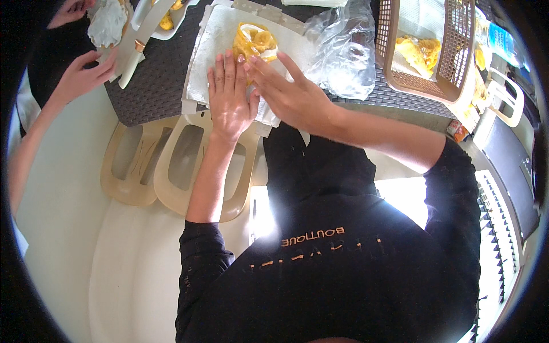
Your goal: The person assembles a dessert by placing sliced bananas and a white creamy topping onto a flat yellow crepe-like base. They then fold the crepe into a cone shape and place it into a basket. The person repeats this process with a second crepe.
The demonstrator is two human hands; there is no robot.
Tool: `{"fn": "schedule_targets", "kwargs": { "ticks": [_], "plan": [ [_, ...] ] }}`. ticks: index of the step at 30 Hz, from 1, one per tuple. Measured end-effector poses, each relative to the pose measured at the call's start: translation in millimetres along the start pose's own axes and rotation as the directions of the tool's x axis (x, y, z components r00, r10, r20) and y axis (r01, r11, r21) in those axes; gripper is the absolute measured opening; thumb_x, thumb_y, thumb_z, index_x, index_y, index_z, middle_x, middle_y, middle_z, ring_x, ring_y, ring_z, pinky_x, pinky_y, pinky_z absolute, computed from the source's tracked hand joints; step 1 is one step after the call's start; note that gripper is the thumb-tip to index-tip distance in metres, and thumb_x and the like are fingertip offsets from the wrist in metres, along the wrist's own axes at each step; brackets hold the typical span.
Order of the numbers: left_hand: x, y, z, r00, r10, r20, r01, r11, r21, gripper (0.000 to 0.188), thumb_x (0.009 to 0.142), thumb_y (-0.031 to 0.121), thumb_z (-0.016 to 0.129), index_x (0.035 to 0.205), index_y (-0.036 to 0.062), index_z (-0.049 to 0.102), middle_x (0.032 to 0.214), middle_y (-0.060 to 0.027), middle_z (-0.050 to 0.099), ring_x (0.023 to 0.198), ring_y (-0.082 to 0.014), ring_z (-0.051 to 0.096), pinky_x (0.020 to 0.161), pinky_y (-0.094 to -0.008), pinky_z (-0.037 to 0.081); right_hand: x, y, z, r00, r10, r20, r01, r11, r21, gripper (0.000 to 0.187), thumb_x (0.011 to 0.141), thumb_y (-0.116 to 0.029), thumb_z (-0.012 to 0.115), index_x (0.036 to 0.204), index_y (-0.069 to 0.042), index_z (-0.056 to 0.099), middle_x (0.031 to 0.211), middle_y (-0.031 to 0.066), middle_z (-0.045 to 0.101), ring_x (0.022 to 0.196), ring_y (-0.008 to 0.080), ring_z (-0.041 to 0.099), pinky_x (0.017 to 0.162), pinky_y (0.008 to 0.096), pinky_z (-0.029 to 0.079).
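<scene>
A yellow crepe [255,40] with white cream showing at its folds lies on white paper towels [200,71] at the table's near edge. My left hand [230,100] lies flat with its fingers stretched out, the tips at the crepe's near left edge. From the right my right hand [294,98] reaches over the crepe's near side. Its thumb is spread away along the crepe's right edge, and its other fingers point toward my left fingertips. Part of the crepe is hidden under my fingers.
At the left, another person's hand [86,77] is close to a knife [133,64] and a cream-covered round [108,23]. A white tray [183,22] holds yellow pieces. Rightward are a clear plastic bag [346,51] and a brown basket [386,43]. Beige chairs [163,188] stand below the table.
</scene>
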State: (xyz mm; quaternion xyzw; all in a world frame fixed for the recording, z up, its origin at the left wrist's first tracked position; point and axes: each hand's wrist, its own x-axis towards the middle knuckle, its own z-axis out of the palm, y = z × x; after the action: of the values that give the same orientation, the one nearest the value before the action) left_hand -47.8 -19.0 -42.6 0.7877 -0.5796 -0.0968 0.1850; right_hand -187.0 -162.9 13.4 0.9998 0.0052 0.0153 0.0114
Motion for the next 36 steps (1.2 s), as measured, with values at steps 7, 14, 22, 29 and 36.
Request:
{"fn": "schedule_targets", "kwargs": {
  "ticks": [7,14,22,29,36],
  "plan": [
    [0,-2,2,0.999,-0.003,0.033,0.002,1.000,0.031,0.066,0.100,0.034,0.054,0.155,-0.0006,0.043,0.164,-0.0256,0.033,0.152,-0.0474,0.030,0.122,-0.0613,0.024,-11,-24,-50,0.967,0.244,0.069,-0.240,0.789,0.566,0.054,0.082,-0.018,0.064,0.130,0.005,0.062,0.129,0.0190,0.064,0.125,0.0307,0.057,0.101,0.0440,0.047],
    [5,5,-10,0.995,0.028,0.092,-0.031,0.999,0.031,0.068,0.103,0.034,0.053,0.155,-0.0075,0.036,0.163,-0.0331,0.029,0.151,-0.0534,0.026,0.122,-0.0612,0.024,-24,-48,-26,0.840,0.472,0.267,-0.481,0.422,0.769,0.060,0.083,-0.012,0.065,0.139,0.007,0.053,0.120,0.0197,0.065,0.108,0.0336,0.064,0.094,0.0439,0.052],
    [5,3,-9,0.994,0.049,0.094,-0.057,0.995,0.087,0.066,0.102,0.030,0.054,0.154,-0.0082,0.038,0.162,-0.0342,0.031,0.149,-0.0536,0.030,0.121,-0.0614,0.026,-21,-49,-17,0.763,0.537,0.360,-0.502,0.140,0.853,0.056,0.085,-0.012,0.063,0.137,0.006,0.054,0.114,0.0214,0.066,0.103,0.0374,0.065,0.091,0.0458,0.055],
    [8,5,-13,0.995,0.079,0.059,-0.083,0.994,0.070,0.065,0.105,0.031,0.050,0.154,-0.0096,0.037,0.161,-0.0356,0.031,0.148,-0.0537,0.032,0.119,-0.0599,0.031,-29,-41,-13,0.724,0.606,0.330,-0.490,0.116,0.864,0.050,0.084,-0.013,0.063,0.131,0.007,0.060,0.110,0.0208,0.068,0.099,0.0364,0.068,0.089,0.0444,0.056],
    [-19,8,-21,0.999,0.035,-0.006,-0.034,0.995,0.094,0.066,0.107,0.034,0.045,0.155,-0.0097,0.035,0.161,-0.0362,0.029,0.150,-0.0522,0.030,0.120,-0.0613,0.028,-36,-36,-17,0.729,0.512,0.454,-0.561,0.069,0.825,0.051,0.089,-0.016,0.063,0.137,0.000,0.059,0.124,0.0201,0.067,0.109,0.0359,0.067,0.094,0.0451,0.054]
  ]
}}
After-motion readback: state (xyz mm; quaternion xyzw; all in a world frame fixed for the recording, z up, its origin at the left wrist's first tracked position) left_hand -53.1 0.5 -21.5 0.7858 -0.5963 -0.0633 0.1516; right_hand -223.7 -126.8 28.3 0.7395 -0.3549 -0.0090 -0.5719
